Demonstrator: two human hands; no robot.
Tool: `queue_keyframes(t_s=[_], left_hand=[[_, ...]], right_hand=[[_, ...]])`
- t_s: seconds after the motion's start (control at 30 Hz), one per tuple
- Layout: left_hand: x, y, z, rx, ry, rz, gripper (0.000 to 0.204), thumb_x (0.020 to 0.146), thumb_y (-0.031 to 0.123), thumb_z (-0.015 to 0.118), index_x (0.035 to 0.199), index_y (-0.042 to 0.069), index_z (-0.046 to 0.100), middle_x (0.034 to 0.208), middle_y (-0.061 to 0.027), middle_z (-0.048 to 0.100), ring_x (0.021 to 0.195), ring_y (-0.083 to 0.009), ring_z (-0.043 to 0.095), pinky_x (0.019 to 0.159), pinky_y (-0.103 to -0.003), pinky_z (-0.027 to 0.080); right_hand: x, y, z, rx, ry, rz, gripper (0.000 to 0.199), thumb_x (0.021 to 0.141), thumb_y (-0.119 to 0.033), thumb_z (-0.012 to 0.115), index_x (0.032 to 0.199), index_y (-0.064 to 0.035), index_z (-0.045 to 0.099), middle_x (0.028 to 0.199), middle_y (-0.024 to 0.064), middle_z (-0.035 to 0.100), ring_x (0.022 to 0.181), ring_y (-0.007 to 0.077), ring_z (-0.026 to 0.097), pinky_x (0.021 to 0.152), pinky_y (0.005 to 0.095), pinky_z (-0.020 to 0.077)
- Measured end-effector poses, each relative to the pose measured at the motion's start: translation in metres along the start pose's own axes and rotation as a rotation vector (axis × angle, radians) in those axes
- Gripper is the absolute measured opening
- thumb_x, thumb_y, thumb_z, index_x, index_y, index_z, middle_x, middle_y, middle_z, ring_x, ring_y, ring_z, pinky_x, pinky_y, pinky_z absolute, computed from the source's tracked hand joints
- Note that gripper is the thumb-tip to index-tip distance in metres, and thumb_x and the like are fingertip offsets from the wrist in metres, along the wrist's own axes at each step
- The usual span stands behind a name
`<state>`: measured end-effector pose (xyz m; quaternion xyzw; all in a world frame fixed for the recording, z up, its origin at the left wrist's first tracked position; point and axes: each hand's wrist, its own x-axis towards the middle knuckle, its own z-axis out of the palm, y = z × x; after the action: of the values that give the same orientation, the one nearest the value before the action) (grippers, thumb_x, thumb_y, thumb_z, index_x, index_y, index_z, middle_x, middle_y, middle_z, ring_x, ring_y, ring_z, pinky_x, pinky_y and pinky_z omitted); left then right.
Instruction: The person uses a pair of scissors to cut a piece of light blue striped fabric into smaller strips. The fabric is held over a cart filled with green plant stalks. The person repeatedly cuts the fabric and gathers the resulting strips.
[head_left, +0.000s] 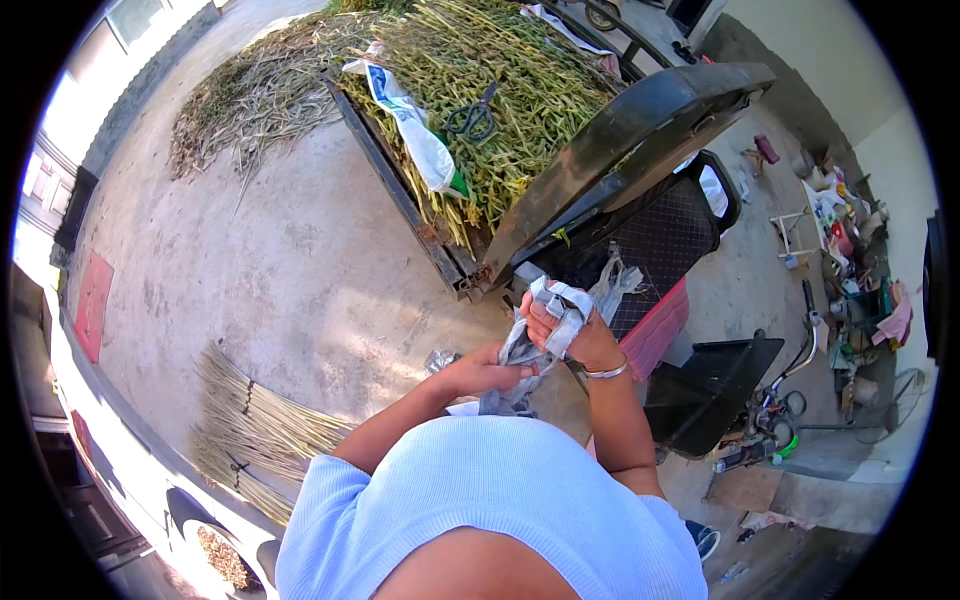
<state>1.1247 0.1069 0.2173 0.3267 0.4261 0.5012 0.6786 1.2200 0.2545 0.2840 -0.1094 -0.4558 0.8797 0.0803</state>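
At chest height in front of the person, a grey-white cloth (535,345) is bunched between both hands, just near the black crate (650,240) and the cart of green stalks (500,80). Risk: the loose tail hanging below could slip out or snag on the crate edge if either grip loosens. Right hand (570,325) is curled closed, fingers wrapped over the upper folds, bangle (607,371) at the wrist. Left hand (485,372) is pinched closed on the lower part. Scissors (473,118) lie on the stalks, well apart.
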Motion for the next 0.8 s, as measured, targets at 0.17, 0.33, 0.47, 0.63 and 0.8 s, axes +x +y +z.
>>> queue_keyframes(t_s=[0.17,0.33,0.47,0.63,0.8], left_hand=[[-0.097,-0.028,-0.071,0.527,0.297,0.204,0.016,0.085,0.017,0.059,0.091,0.002,0.058,0.067,-0.0012,0.053,0.062,-0.0089,0.051,0.059,-0.025,0.045],[-0.159,-0.038,-0.088,0.48,0.416,0.058,0.015,0.085,0.016,0.058,0.089,0.001,0.056,0.066,0.0,0.05,0.061,-0.0083,0.047,0.056,-0.026,0.043],[-0.164,-0.056,-0.1,0.378,0.407,0.038,0.015,0.084,0.015,0.06,0.088,0.001,0.057,0.066,-0.0064,0.052,0.065,-0.0136,0.048,0.06,-0.031,0.041],[-0.143,-0.073,-0.106,0.399,0.315,-0.014,0.013,0.084,0.014,0.06,0.088,0.002,0.057,0.067,-0.006,0.053,0.065,-0.0142,0.049,0.062,-0.031,0.043],[-0.109,-0.119,-0.127,0.51,0.313,0.036,0.014,0.083,0.015,0.06,0.089,0.002,0.059,0.07,-0.0085,0.057,0.068,-0.0163,0.052,0.063,-0.031,0.043]], right_hand=[[0.048,0.059,0.027,-0.347,-0.343,0.228,0.017,0.082,-0.008,0.064,0.095,0.0018,0.06,0.082,0.0056,0.062,0.074,0.0114,0.059,0.07,0.0229,0.0481],[0.058,0.08,0.048,-0.547,-0.305,0.225,0.013,0.085,-0.016,0.059,0.085,-0.0027,0.059,0.072,-0.0002,0.058,0.058,0.0043,0.053,0.046,0.0192,0.039],[0.045,0.078,0.053,-0.494,0.144,0.218,0.019,0.088,-0.022,0.056,0.078,-0.0061,0.056,0.064,-0.0024,0.054,0.051,0.0022,0.047,0.041,0.0172,0.0322],[0.021,0.076,0.029,-0.462,0.532,0.05,0.021,0.088,-0.025,0.056,0.076,-0.0082,0.056,0.059,-0.0009,0.052,0.047,0.0034,0.043,0.038,0.0184,0.0273],[-0.007,0.061,-0.014,-0.319,0.878,-0.069,0.018,0.087,-0.024,0.057,0.082,-0.0071,0.054,0.056,-0.0008,0.047,0.039,0.0043,0.034,0.034,0.0194,0.0192]])
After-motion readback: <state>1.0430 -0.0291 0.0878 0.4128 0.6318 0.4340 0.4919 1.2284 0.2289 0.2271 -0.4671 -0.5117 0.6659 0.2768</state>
